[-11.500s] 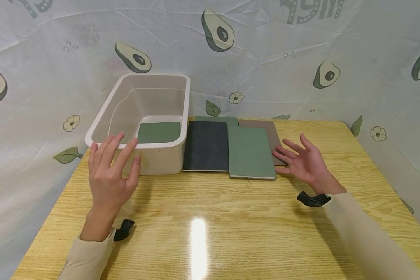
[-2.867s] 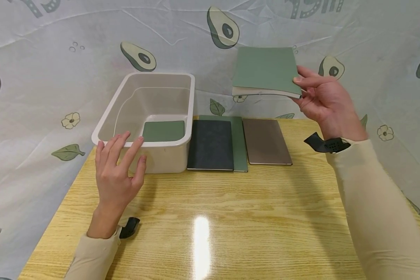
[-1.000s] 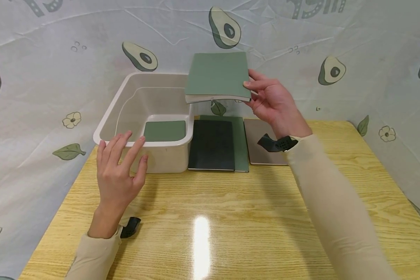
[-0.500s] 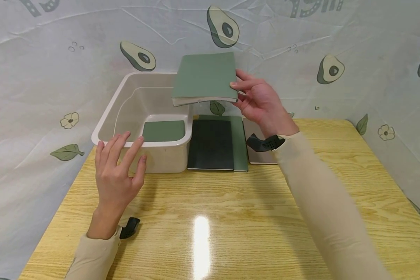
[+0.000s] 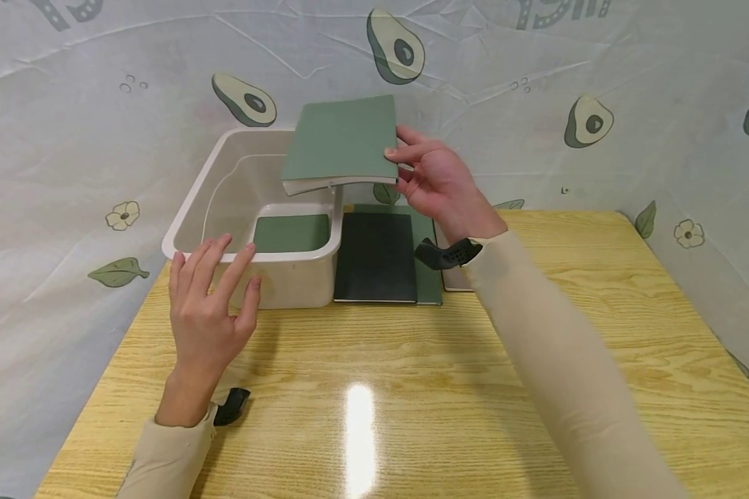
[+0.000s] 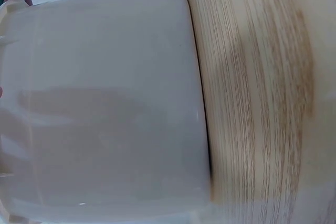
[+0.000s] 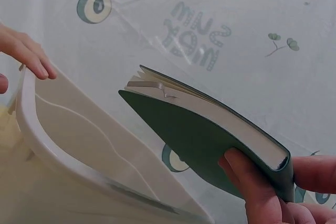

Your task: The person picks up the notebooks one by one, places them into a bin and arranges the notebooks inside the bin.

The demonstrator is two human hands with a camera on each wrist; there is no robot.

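Observation:
My right hand (image 5: 437, 177) pinches a green notebook (image 5: 346, 138) by its right side, thumb on top and fingers underneath. The notebook hangs in the air, partly over the right rim of a beige plastic bin (image 5: 293, 281). In the right wrist view its pages fan slightly apart and a ribbon marker shows at one end. My left hand (image 5: 209, 305) rests with spread fingers at the bin's near rim. Inside the bin another green notebook (image 5: 292, 233) lies flat on the bottom. The left wrist view shows mainly the bin's outer wall (image 6: 105, 103).
Right of the bin a black notebook (image 5: 374, 260) overlaps a green notebook (image 5: 429, 277) on the wooden table (image 5: 324, 388). A brown notebook (image 5: 457, 280) beside them is mostly hidden by my right forearm. A patterned cloth (image 5: 474, 55) hangs behind the table.
Earlier the green notebook lay on the pile; my right hand picked it up. Over the last second it has moved left from beside the bin to partly over it. My left hand stays in place.

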